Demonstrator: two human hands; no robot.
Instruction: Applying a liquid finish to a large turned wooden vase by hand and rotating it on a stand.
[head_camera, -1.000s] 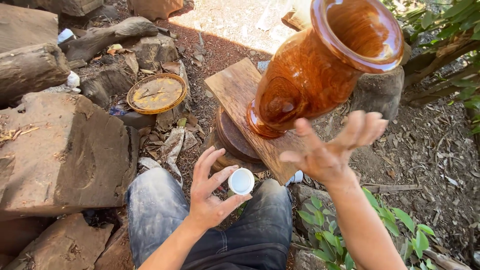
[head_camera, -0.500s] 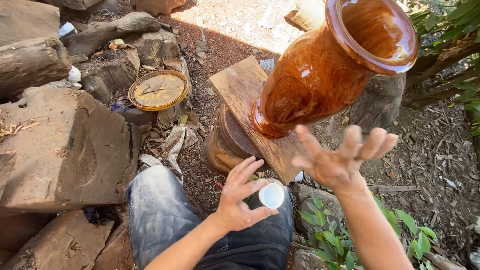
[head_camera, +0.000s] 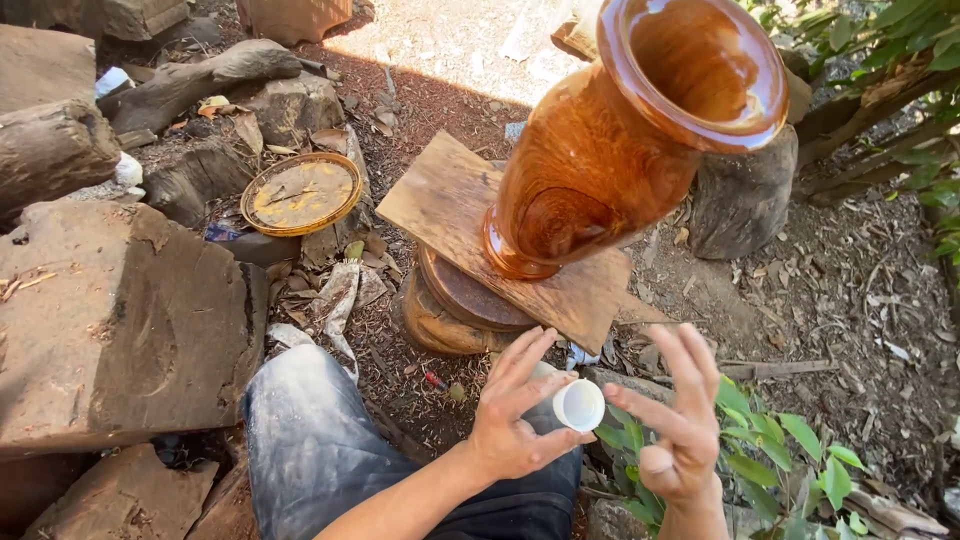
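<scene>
The fingers (head_camera: 520, 372) of the left hand (head_camera: 512, 425) are fanning upward while the thumb and the side of the forefinger are pinching a small white round container (head_camera: 578, 404), its open mouth facing the camera. The right hand (head_camera: 672, 425) is hovering just beside it, fingers spread and slightly curled, holding nothing, its fingertips near the container's rim without clearly touching it. Both hands are working above the person's dusty jeans (head_camera: 320, 450).

Beyond them, a tall glossy brown wooden vase (head_camera: 620, 150) is standing on a square wooden board (head_camera: 450, 200), which is resting on a round wood block (head_camera: 450, 310). By the look of it, the step in hand is getting at whatever the container holds; that calls for keeping the container steady and level while the free fingers are dipping in. Whether anything is inside cannot be told.

To the left, a round yellow dish (head_camera: 300, 193) is lying among rough wood slabs (head_camera: 110, 320).
</scene>
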